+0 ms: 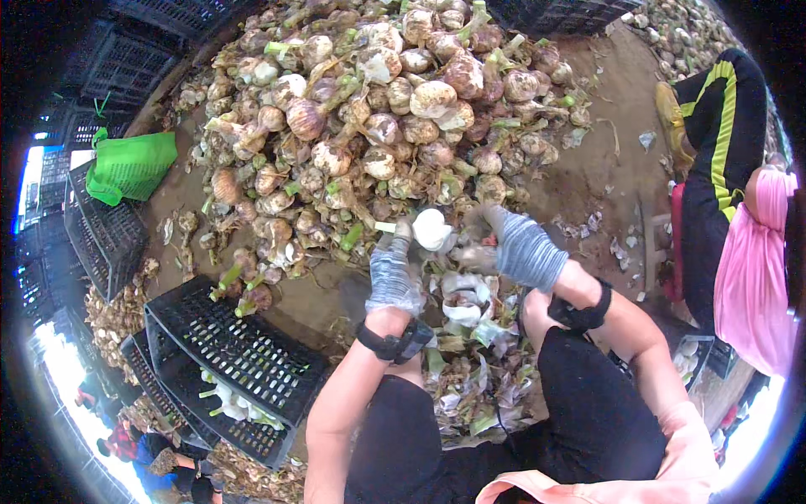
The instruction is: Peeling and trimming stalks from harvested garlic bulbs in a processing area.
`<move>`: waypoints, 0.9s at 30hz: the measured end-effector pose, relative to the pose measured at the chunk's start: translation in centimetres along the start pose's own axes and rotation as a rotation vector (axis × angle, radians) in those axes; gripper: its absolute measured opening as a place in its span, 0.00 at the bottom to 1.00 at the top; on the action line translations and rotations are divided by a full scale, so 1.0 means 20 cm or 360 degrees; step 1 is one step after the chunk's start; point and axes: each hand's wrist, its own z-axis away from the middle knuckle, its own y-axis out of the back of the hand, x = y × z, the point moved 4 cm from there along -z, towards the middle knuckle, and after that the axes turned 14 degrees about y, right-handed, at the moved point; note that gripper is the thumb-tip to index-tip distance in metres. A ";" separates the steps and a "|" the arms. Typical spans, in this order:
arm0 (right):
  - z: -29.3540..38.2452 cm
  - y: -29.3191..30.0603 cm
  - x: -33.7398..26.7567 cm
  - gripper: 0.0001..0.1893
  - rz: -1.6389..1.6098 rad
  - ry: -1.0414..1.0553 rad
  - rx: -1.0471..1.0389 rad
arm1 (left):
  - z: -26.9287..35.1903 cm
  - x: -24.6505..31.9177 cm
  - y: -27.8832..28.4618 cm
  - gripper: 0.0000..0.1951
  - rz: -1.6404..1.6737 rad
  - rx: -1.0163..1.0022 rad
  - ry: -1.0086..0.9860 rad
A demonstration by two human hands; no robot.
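My left hand (395,274), in a grey knit glove with bare fingertips, holds a clean white garlic bulb (432,230). The bulb's pale cut stem (385,227) points left past my thumb. Just right of the bulb is my right hand (519,246), gloved the same way. Its fingers are blurred, with a small reddish bit among them, so its grip is unclear. A heap of soil-stained garlic bulbs (378,126) with stems lies right in front of both hands. Below them, between my legs, peeled garlic skins (469,299) and leaf scraps are piled.
Black plastic crates (239,353) at my lower left hold white garlic. A green bag (133,165) hangs over another crate (104,227). On the right sits a person in dark clothes with a yellow stripe (721,138) and pink cloth (755,283). More people (157,463) are at lower left.
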 end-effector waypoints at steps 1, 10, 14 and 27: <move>-0.02 -0.02 -0.05 0.27 -0.0231 0.0030 0.0167 | 0.01 -0.01 0.00 0.14 -0.0007 -0.0001 0.0003; -0.01 -0.16 0.29 0.17 0.0429 0.0037 -0.0541 | 0.10 0.08 0.06 0.17 0.0128 -0.0198 0.0001; -0.03 -0.05 0.46 0.16 0.0616 -0.0486 0.0180 | 0.07 0.04 0.07 0.15 0.0377 -0.0372 0.0318; 0.02 -0.05 0.47 0.20 0.0330 -0.0002 0.0614 | 0.00 -0.08 -0.03 0.35 -0.0887 -0.0206 0.0047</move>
